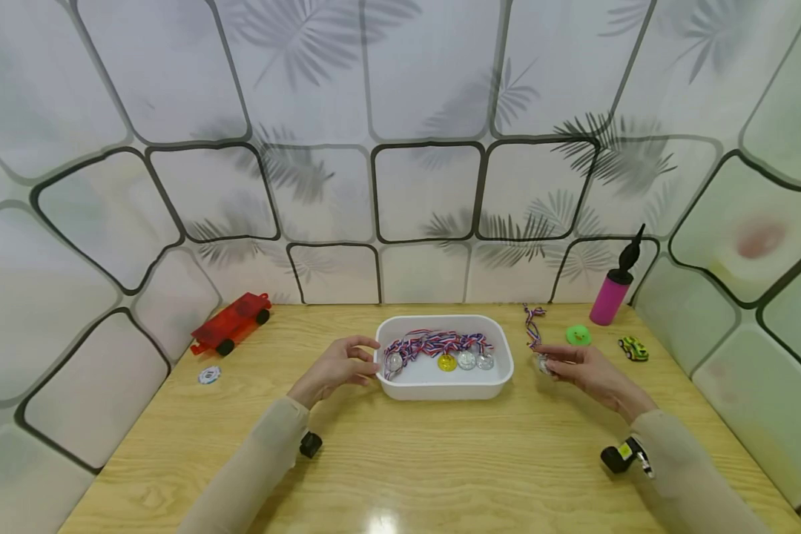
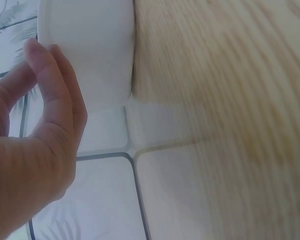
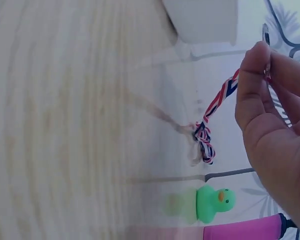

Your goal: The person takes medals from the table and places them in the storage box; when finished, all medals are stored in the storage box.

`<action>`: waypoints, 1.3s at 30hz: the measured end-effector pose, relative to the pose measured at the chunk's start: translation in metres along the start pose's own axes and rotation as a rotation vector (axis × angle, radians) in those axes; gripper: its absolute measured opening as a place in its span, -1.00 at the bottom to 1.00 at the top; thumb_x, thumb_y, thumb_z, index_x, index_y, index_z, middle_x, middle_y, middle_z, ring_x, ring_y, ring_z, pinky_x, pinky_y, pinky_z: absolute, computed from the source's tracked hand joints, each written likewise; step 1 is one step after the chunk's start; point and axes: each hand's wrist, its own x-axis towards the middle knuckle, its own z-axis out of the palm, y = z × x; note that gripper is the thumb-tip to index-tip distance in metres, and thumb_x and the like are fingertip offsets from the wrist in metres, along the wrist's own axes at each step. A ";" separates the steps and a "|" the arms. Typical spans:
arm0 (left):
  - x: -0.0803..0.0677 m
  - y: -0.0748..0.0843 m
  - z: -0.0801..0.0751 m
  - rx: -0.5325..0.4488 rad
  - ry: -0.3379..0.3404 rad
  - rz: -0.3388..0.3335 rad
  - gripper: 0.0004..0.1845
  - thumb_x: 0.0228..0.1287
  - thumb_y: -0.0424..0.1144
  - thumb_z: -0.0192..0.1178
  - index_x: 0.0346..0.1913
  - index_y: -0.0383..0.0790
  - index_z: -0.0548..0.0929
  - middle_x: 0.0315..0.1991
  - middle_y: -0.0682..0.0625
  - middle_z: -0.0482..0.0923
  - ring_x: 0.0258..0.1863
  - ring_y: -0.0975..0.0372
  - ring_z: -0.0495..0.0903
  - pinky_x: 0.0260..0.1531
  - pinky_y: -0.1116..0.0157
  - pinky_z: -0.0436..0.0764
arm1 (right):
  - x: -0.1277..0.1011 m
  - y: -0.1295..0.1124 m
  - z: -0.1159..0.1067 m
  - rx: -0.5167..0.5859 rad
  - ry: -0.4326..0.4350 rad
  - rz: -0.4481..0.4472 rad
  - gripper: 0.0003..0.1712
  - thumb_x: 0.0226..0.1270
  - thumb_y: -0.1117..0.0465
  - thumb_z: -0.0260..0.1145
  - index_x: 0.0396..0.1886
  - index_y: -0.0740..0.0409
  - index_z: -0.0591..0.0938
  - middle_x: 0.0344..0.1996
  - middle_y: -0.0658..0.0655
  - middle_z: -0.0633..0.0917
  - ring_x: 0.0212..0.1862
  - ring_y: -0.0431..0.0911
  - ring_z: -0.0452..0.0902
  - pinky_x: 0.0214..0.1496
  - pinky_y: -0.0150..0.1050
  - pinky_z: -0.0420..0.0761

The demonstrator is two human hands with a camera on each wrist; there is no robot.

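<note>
A white plastic tray (image 1: 443,391) holds a gold medal (image 1: 446,363) and several silver medals (image 1: 466,360) with striped red, white and blue ribbons (image 1: 434,343). At its left rim my left hand (image 1: 340,365) grips the wall; in the left wrist view the fingers bend over the tray's edge (image 2: 90,50). Right of the tray, my right hand (image 1: 590,374) pinches a silver medal (image 1: 544,364) between thumb and fingers. The medal shows nearly edge-on in the right wrist view, mostly behind the fingers. Its ribbon (image 3: 221,100) trails down to a bunched end on the table.
A green rubber duck (image 1: 578,335), a small green toy car (image 1: 633,348) and a pink balloon pump (image 1: 610,298) stand at the right. On the left are a red toy car (image 1: 232,324) and a poker chip (image 1: 210,374). Patterned curtain (image 1: 427,193) walls the table's back and sides.
</note>
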 end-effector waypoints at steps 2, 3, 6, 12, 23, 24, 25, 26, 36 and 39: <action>0.001 0.000 0.000 -0.005 -0.001 0.000 -0.49 0.21 -0.47 0.31 0.23 -0.35 0.47 -0.22 -0.12 0.52 -0.38 0.15 0.67 -0.41 0.30 0.72 | 0.001 -0.003 0.001 0.040 0.001 -0.026 -0.36 0.44 0.24 0.23 0.40 0.43 0.29 0.06 -0.22 0.66 -0.10 -0.31 0.58 -0.04 -0.39 0.67; 0.001 0.000 0.000 -0.007 -0.002 -0.001 -0.49 0.21 -0.47 0.31 0.23 -0.35 0.47 -0.22 -0.12 0.52 -0.38 0.15 0.67 -0.41 0.30 0.72 | 0.002 -0.004 0.002 0.065 0.003 -0.038 -0.37 0.44 0.25 0.22 0.40 0.42 0.30 0.06 -0.20 0.66 -0.09 -0.31 0.58 -0.04 -0.40 0.67; 0.001 0.000 0.000 -0.009 -0.005 0.004 -0.48 0.21 -0.47 0.30 0.24 -0.36 0.46 -0.22 -0.12 0.52 -0.38 0.14 0.68 -0.41 0.29 0.72 | 0.004 -0.008 0.004 0.133 0.011 -0.081 -0.41 0.44 0.29 0.21 0.40 0.36 0.34 0.06 -0.16 0.68 -0.06 -0.31 0.60 -0.02 -0.41 0.66; 0.001 -0.001 -0.001 -0.009 -0.006 -0.001 -0.47 0.22 -0.47 0.30 0.26 -0.37 0.44 -0.22 -0.12 0.52 -0.37 0.14 0.66 -0.40 0.29 0.72 | 0.008 -0.019 0.006 0.080 0.056 -0.166 -0.41 0.42 0.31 0.23 0.40 0.33 0.35 0.09 -0.24 0.64 0.03 -0.38 0.57 0.03 -0.41 0.65; 0.000 0.000 0.000 -0.013 -0.009 0.003 -0.49 0.23 -0.47 0.29 0.25 -0.37 0.45 -0.23 -0.11 0.51 -0.36 0.13 0.67 -0.40 0.29 0.73 | 0.010 -0.047 0.015 -0.215 0.236 -0.214 -0.27 0.29 0.14 0.40 0.39 0.29 0.38 0.29 0.29 0.51 0.04 -0.46 0.52 0.02 -0.53 0.59; 0.000 0.000 0.001 -0.012 -0.010 0.004 -0.48 0.23 -0.48 0.29 0.25 -0.37 0.44 -0.23 -0.11 0.51 -0.36 0.13 0.67 -0.40 0.29 0.73 | 0.011 -0.048 0.016 -0.226 0.248 -0.228 -0.28 0.30 0.15 0.39 0.39 0.30 0.39 0.25 0.28 0.55 0.03 -0.45 0.53 0.01 -0.53 0.59; 0.000 0.000 0.001 -0.011 -0.010 0.005 -0.48 0.23 -0.48 0.29 0.25 -0.37 0.44 -0.24 -0.11 0.52 -0.36 0.13 0.67 -0.40 0.29 0.73 | 0.011 -0.050 0.018 -0.232 0.257 -0.245 -0.29 0.30 0.16 0.39 0.38 0.31 0.39 0.20 0.25 0.59 0.02 -0.43 0.54 0.00 -0.52 0.61; 0.000 0.000 0.001 -0.011 -0.009 0.005 -0.48 0.23 -0.48 0.29 0.25 -0.37 0.44 -0.24 -0.10 0.52 -0.37 0.14 0.67 -0.40 0.29 0.73 | 0.011 -0.051 0.019 -0.239 0.267 -0.262 -0.30 0.30 0.18 0.39 0.37 0.31 0.40 0.14 0.20 0.64 -0.01 -0.43 0.56 -0.02 -0.51 0.62; -0.002 0.002 0.002 -0.006 0.005 -0.006 -0.51 0.21 -0.49 0.30 0.21 -0.33 0.48 -0.24 -0.12 0.52 -0.39 0.16 0.66 -0.41 0.29 0.72 | 0.015 -0.067 0.019 -0.295 0.306 -0.382 -0.33 0.29 0.23 0.39 0.35 0.32 0.43 -0.19 -0.31 0.68 -0.12 -0.38 0.62 -0.15 -0.49 0.66; -0.002 0.002 0.002 -0.005 0.007 -0.007 -0.51 0.21 -0.49 0.30 0.21 -0.32 0.49 -0.24 -0.11 0.53 -0.39 0.17 0.65 -0.40 0.29 0.72 | 0.016 -0.074 0.017 -0.289 0.314 -0.407 -0.34 0.30 0.25 0.38 0.36 0.32 0.42 -0.16 -0.31 0.68 -0.14 -0.35 0.62 -0.15 -0.49 0.67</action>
